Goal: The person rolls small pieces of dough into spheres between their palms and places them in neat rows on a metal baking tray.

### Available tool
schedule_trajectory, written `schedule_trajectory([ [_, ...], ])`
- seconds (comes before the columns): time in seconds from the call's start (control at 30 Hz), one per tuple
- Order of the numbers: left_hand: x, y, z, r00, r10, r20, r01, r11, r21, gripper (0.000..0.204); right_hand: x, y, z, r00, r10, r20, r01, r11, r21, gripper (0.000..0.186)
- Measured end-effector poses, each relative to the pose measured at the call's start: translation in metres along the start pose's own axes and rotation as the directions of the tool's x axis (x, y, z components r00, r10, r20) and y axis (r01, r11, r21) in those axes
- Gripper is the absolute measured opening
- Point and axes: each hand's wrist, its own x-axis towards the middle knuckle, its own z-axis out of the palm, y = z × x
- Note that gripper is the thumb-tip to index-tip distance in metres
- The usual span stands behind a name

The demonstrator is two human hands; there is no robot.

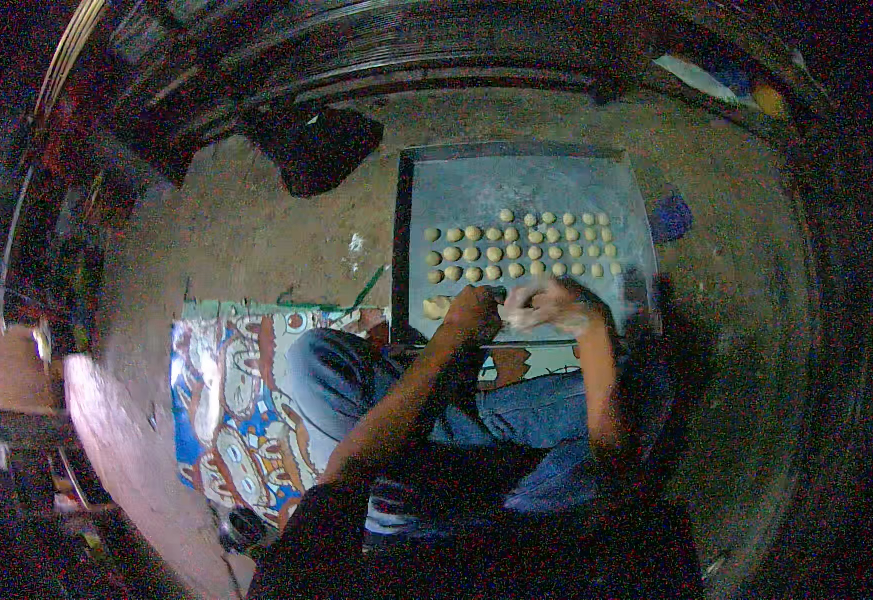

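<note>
Rows of small pale dough balls (494,254) lie on a large grey tray (556,175) dusted with flour. At the tray's near edge my left hand (474,314) is closed, beside a larger piece of dough (436,307). A small dark thing shows at its fingertips, too unclear to name. Close by on the right, my right hand (551,306) hovers over the near part of the tray. Motion smears its fingers, so their grip and anything in them cannot be made out.
I sit on a colourful cartoon-print mat (241,400), with my jeans-clad legs (536,410) against the tray. A dark cloth-like bundle (321,150) lies on the floor at the far left. A small blue object (671,216) sits right of the tray. White powder (356,243) marks the floor.
</note>
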Motion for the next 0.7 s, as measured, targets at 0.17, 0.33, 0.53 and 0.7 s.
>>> schedule_trajectory([
  [0.17, 0.014, 0.020, -0.003, 0.996, 0.046, 0.074, -0.045, 0.999, -0.012, 0.039, -0.039, -0.001, -0.051, 0.842, -0.228, -0.489, 0.297, 0.953, 0.066, 0.042],
  [0.33, 0.003, 0.030, -0.012, 0.999, 0.048, -0.019, -0.049, 0.994, -0.095, 0.042, -0.033, -0.021, -0.042, 0.711, -0.295, -0.638, 0.219, 0.956, -0.197, 0.064],
  [0.53, 0.000, 0.027, -0.020, 0.997, 0.069, -0.025, -0.071, 0.991, -0.113, 0.035, -0.017, -0.019, -0.030, 0.771, -0.154, -0.618, 0.220, 0.975, 0.031, 0.044],
  [0.7, -0.009, 0.048, -0.040, 0.999, 0.036, 0.002, -0.035, 0.995, -0.098, 0.044, -0.013, 0.022, -0.060, 0.885, 0.075, -0.460, -0.146, 0.982, -0.120, 0.032],
])
